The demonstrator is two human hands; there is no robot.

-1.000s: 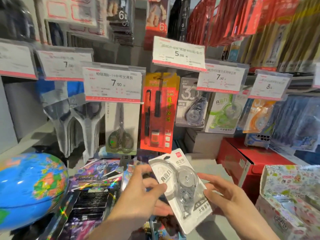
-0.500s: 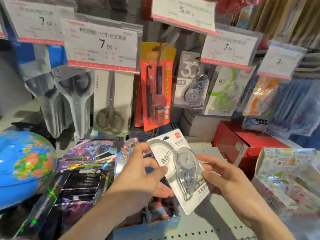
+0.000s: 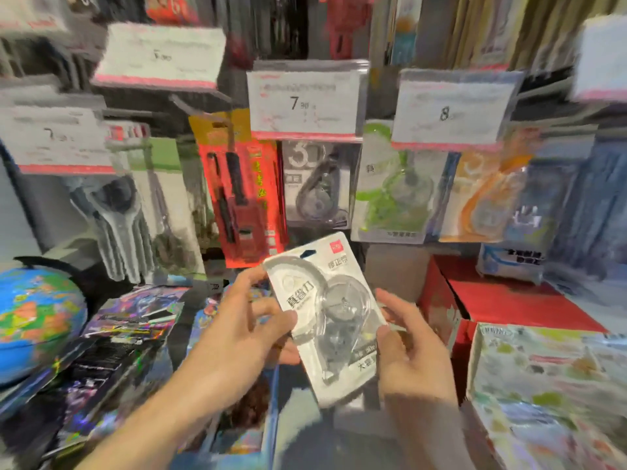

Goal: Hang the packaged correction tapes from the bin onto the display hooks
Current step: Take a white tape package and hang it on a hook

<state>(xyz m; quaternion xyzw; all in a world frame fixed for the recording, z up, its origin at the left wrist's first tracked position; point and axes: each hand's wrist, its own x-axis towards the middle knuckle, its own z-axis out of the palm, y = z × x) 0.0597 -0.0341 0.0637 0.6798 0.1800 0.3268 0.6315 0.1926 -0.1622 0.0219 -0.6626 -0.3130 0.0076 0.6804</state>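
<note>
1. You held one correction tape pack [image 3: 327,317] w/ both hands, up in front of the shelf, tilted, top end leaning left.
2. Your left hand [image 3: 244,325] was curled on the pack's left edge. The thumb was on the front and the other fingers were behind it.
3. Your right hand [image 3: 405,347] was half open on the pack's right edge. The thumb pressed the front low down and the fingers were spread behind.
4. The pack was a white card w/ a clear bubble, and a see-through tape roller sat inside the bubble.
5. Its hang hole was at the top, just under the red pen pack [image 3: 244,188] on the hooks.
6. More tape packs hung behind: a grey one [image 3: 317,184], a green one [image 3: 390,195] & an orange one [image 3: 481,198].
7. Price tags [image 3: 305,100] hung above them.
8. A blue bin [image 3: 271,415] was under your hands. The stuff in it was too blurry to tell.
9. A red box [image 3: 509,300] sat to the right. A flowery box [image 3: 543,385] was beside it.
10. A globe [image 3: 34,320] was far left.
</note>
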